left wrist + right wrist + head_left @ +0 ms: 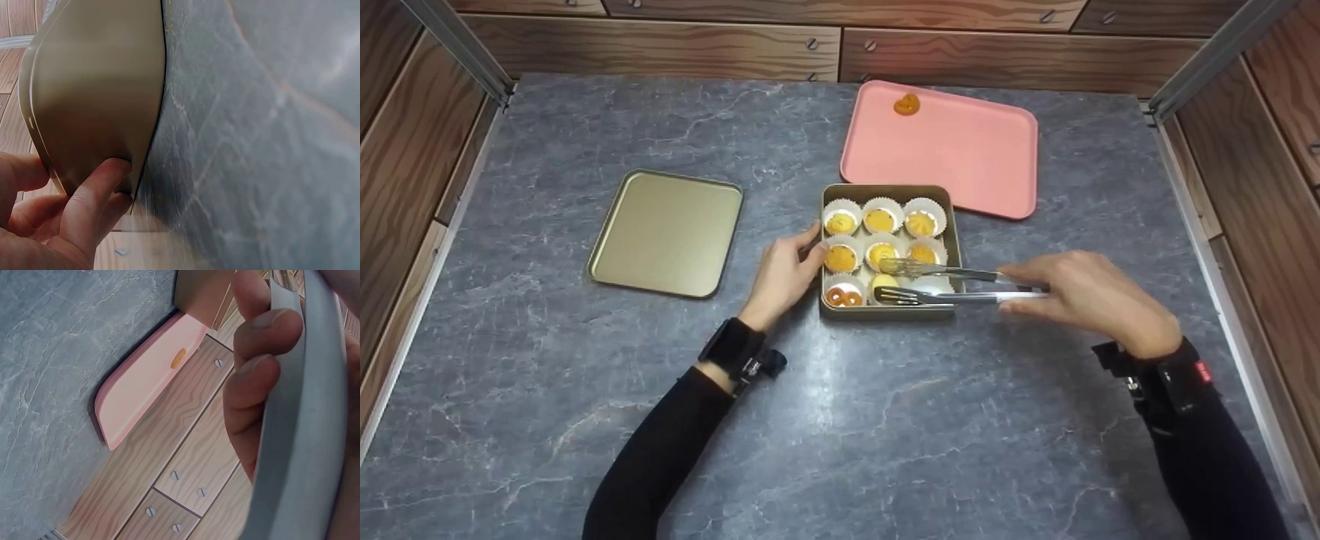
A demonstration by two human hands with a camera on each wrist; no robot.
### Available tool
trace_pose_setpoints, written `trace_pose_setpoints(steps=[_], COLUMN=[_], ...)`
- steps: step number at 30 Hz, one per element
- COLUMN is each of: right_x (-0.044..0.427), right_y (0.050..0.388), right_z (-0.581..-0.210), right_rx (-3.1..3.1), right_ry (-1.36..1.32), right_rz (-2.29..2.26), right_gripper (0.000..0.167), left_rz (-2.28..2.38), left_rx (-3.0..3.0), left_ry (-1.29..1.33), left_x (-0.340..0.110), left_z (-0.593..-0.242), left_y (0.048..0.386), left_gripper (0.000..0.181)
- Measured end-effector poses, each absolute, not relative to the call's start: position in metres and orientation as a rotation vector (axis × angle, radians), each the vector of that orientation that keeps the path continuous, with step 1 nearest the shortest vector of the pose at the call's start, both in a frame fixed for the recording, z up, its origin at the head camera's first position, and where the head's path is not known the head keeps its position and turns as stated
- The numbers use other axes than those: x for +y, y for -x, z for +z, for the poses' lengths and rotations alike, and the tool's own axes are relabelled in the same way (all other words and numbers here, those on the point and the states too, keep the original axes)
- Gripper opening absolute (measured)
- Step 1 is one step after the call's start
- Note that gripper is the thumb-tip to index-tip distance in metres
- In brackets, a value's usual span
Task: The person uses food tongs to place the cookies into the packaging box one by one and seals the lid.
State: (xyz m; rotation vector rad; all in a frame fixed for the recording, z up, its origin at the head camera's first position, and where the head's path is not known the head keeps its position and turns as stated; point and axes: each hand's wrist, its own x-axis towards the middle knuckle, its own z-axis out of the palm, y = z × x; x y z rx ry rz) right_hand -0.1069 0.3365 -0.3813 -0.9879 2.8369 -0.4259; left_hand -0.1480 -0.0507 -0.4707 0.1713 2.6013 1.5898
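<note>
A gold square tin [889, 313] stands mid-table, with rows of white paper cups holding yellow cookies [841, 259]. The front left cup holds a brown pretzel-shaped cookie [844, 298]. My left hand [784, 274] holds the tin's left wall, thumb at the rim; the left wrist view shows fingers against its outer side. With my right hand [1091, 296] I grip metal tongs [979, 298], their arms apart over the front right of the tin. A yellow cookie [883, 283] lies between the tong ends; whether they touch it I cannot tell. The front right cup is partly hidden.
Behind the tin, a pink tray [960, 157] carries one brown pretzel-shaped cookie [907, 104] at its far left. A gold lid [667, 232] lies left on the grey marbled table [810, 450]. Wood-patterned panels [660, 49] border the back and sides.
</note>
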Motion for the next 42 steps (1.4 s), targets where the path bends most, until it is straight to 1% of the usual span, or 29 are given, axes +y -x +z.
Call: trace_pose_setpoints(steps=[16,25,31,38,42], right_x=[0.334,0.336,0.333,0.326,0.323], right_y=[0.107,0.109,0.119,0.143,0.158], right_z=[-0.386,-0.390,-0.394,-0.400,-0.403], right_rx=[2.828,2.937,3.089,3.186,3.166], right_ry=[0.951,0.852,0.706,0.472,0.332], right_rz=[-0.430,-0.516,-0.614,-0.670,-0.677], right_gripper=[0.044,0.049,0.049,0.051,0.055], left_rz=[1.562,1.597,1.590,1.579,1.586], left_rx=[2.654,2.614,2.629,2.640,2.628], left_ry=[-0.182,-0.188,-0.177,-0.170,-0.179], left_x=[-0.051,-0.051,-0.051,-0.052,-0.051], left_z=[-0.470,-0.470,-0.471,-0.470,-0.470], left_y=[0.149,0.148,0.148,0.148,0.148], left_gripper=[0.046,0.047,0.046,0.046,0.047])
